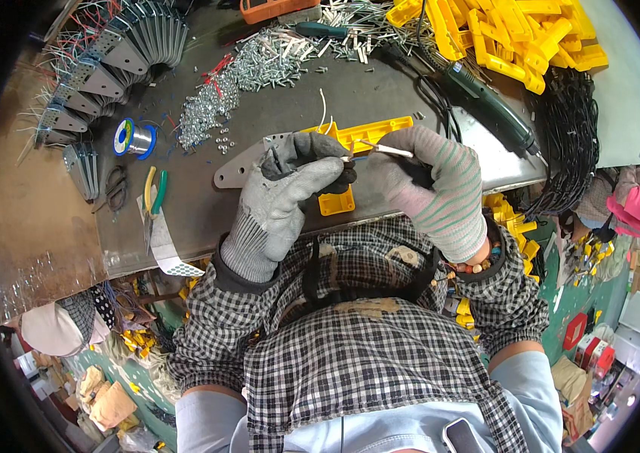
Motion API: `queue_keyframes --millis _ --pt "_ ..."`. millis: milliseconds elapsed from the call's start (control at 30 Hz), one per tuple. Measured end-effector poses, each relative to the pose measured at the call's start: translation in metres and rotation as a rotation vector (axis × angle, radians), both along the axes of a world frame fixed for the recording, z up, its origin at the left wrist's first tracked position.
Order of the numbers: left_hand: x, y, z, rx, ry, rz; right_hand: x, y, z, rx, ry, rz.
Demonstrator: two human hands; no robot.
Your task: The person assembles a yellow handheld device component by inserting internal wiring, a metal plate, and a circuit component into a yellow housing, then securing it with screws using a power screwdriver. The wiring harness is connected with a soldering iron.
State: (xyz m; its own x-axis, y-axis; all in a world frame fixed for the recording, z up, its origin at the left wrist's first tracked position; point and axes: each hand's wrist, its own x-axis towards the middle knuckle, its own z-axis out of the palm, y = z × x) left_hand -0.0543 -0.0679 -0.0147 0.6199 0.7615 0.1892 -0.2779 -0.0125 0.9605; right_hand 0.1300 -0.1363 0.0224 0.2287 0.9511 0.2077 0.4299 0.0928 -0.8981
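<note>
Checked apron bib lowest in view. Left hand [290, 192], grey-gloved, curled around dark part; right hand [433, 185], striped glove, pinching white wire [383, 149]. Both above yellow plastic housing [358, 136] and grey metal bracket [241, 167] on workbench [335, 90]. Beyond: screw pile [248, 72], solder spool [133, 139].

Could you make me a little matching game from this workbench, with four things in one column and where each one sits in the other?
Things:
1. pile of screws
2. solder spool
3. green power screwdriver
4. heap of yellow plastic parts

Places:
A. top right corner of the bench
B. far side of the bench, above the left hand
C. lying slantwise just beyond the right hand
D. left of the hands, near the pliers

Pairs: 1-B, 2-D, 3-C, 4-A
</note>
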Motion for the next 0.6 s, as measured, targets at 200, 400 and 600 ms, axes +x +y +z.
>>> queue_keyframes --millis 200,400,600 --pt "0.001 -0.004 -0.008 -0.168 -0.15 -0.022 -0.004 -0.001 -0.006 0.039 0.13 -0.003" --pt "0.003 0.0 -0.002 -0.174 0.047 0.03 -0.001 0.002 -0.017 0.234 -0.349 0.127" --pt "0.004 0.003 0.014 -0.205 0.168 0.076 0.006 0.001 -0.022 0.155 -0.398 0.135"
